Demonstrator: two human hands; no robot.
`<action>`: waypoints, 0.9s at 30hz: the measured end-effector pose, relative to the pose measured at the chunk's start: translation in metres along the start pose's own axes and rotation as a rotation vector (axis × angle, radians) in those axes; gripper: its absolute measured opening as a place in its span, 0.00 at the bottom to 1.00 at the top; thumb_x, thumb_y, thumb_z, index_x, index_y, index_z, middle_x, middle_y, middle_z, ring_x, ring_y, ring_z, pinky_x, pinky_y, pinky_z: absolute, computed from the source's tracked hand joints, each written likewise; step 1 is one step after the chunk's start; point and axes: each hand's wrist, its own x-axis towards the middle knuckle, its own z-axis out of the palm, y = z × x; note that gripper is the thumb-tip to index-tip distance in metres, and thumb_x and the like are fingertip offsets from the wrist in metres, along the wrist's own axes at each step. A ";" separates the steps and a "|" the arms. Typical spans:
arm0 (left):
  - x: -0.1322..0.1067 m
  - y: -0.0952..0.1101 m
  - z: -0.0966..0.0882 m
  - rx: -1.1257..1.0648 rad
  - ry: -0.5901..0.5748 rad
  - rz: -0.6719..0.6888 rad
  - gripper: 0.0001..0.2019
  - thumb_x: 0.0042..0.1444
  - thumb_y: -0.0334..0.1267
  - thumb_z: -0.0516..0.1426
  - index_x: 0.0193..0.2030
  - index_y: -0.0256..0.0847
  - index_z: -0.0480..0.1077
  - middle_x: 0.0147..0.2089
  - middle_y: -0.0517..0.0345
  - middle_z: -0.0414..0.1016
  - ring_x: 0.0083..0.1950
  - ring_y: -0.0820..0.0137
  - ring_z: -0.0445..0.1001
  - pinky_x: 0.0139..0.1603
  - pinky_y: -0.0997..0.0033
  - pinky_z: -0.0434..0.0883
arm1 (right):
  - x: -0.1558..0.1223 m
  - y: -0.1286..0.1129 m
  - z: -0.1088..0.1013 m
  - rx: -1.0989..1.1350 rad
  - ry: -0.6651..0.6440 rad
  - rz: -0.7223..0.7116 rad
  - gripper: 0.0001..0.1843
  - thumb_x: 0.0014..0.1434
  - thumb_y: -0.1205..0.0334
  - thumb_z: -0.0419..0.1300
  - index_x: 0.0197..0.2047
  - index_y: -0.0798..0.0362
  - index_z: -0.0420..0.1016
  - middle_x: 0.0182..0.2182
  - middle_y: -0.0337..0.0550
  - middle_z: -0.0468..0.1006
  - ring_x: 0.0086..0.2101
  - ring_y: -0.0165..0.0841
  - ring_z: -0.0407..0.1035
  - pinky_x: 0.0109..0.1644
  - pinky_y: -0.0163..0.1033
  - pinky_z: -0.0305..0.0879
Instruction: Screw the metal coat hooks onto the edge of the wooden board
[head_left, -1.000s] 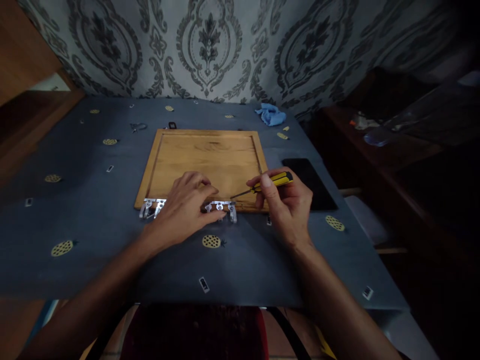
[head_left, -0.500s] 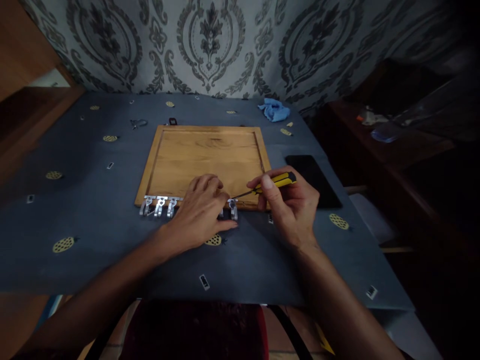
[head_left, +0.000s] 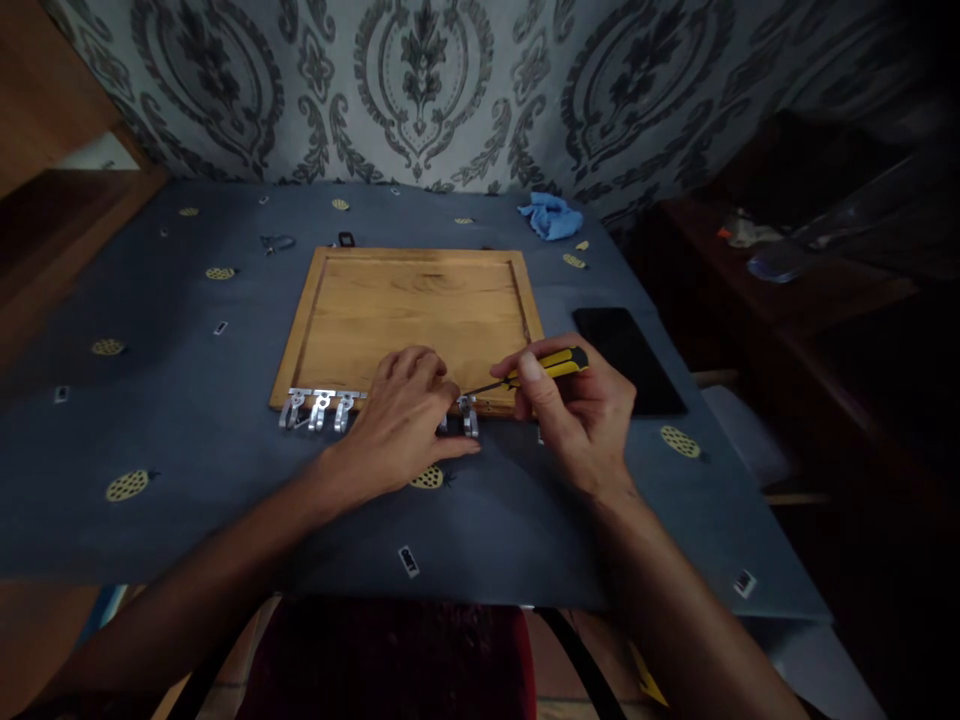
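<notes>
A framed wooden panel [head_left: 424, 310] lies flat on the table, with silver metal hooks [head_left: 321, 408] along its near edge, some joined by a thin strip. My left hand [head_left: 397, 420] rests over that edge, fingers bent on the wood and thumb out in front, around the rightmost metal hook [head_left: 469, 415]. It hides the middle of the row. In my right hand [head_left: 581, 410] is a screwdriver [head_left: 551, 366] with a yellow and black handle, gripped by closed fingers. Its thin shaft points left, and the tip meets the top of the rightmost hook beside my left index finger.
A dark flat slab [head_left: 630, 360] lies right of the panel. Toward the back are a crumpled blue cloth [head_left: 551, 217], a small wire-like tool [head_left: 277, 242] and a small dark square piece [head_left: 346, 240]. The table [head_left: 187, 420] has a blue patterned cover; a patterned curtain [head_left: 420, 90] hangs behind.
The screwdriver handle and my right hand have shifted very slightly left. My left hand stays in place on the panel's edge.
</notes>
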 end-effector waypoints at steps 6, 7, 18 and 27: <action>0.001 0.001 0.000 -0.025 -0.003 -0.031 0.22 0.55 0.53 0.66 0.47 0.36 0.76 0.52 0.46 0.72 0.58 0.52 0.66 0.60 0.48 0.66 | -0.001 0.000 0.001 0.021 0.098 -0.019 0.11 0.66 0.52 0.61 0.38 0.50 0.72 0.31 0.38 0.81 0.21 0.25 0.66 0.23 0.33 0.64; 0.001 0.001 0.000 -0.031 -0.007 -0.035 0.22 0.55 0.53 0.67 0.47 0.37 0.76 0.51 0.47 0.72 0.58 0.52 0.66 0.60 0.48 0.66 | 0.000 0.000 0.001 0.035 0.140 -0.035 0.11 0.66 0.52 0.61 0.38 0.50 0.72 0.31 0.38 0.81 0.20 0.25 0.66 0.23 0.33 0.64; 0.002 0.001 -0.002 -0.057 -0.031 -0.042 0.20 0.56 0.51 0.67 0.46 0.37 0.76 0.50 0.47 0.71 0.57 0.52 0.66 0.57 0.50 0.66 | -0.001 -0.004 0.001 0.063 0.136 -0.016 0.13 0.66 0.49 0.61 0.36 0.50 0.72 0.30 0.39 0.80 0.19 0.26 0.64 0.22 0.35 0.60; 0.001 0.000 -0.001 -0.060 -0.014 -0.036 0.21 0.55 0.51 0.67 0.45 0.35 0.76 0.50 0.46 0.70 0.57 0.53 0.65 0.57 0.51 0.65 | -0.002 -0.002 0.002 0.054 0.100 -0.009 0.12 0.66 0.50 0.61 0.36 0.50 0.72 0.30 0.37 0.81 0.19 0.24 0.64 0.21 0.33 0.60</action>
